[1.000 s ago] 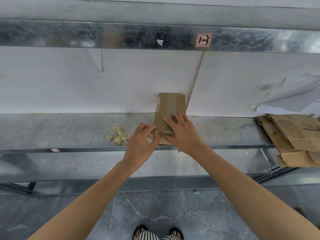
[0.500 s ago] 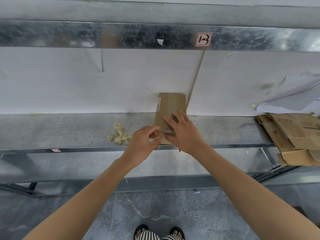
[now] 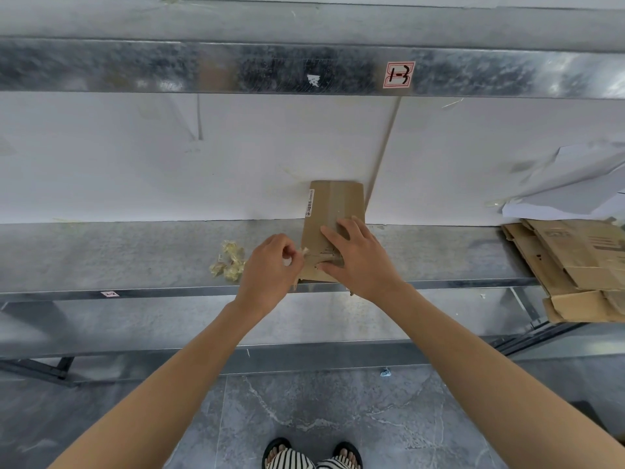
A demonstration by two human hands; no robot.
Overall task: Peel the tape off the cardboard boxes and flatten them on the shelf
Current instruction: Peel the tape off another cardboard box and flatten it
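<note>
A small brown cardboard box (image 3: 333, 211) stands on the metal shelf (image 3: 135, 255), leaning against the white back wall. My right hand (image 3: 358, 257) presses flat on its lower front with the fingers spread. My left hand (image 3: 270, 269) is at the box's lower left edge and pinches a strip of clear tape (image 3: 304, 251) between thumb and fingertips. The box's bottom edge is partly hidden behind both hands.
A crumpled wad of peeled tape (image 3: 230, 262) lies on the shelf left of my left hand. A stack of flattened cardboard (image 3: 575, 265) hangs over the shelf's right end, with white paper (image 3: 568, 194) behind it. Another shelf beam (image 3: 304, 69) runs overhead.
My left hand has shifted slightly left and down, drawing the tape strip away from the box's edge. My right hand stays pressed on the box.
</note>
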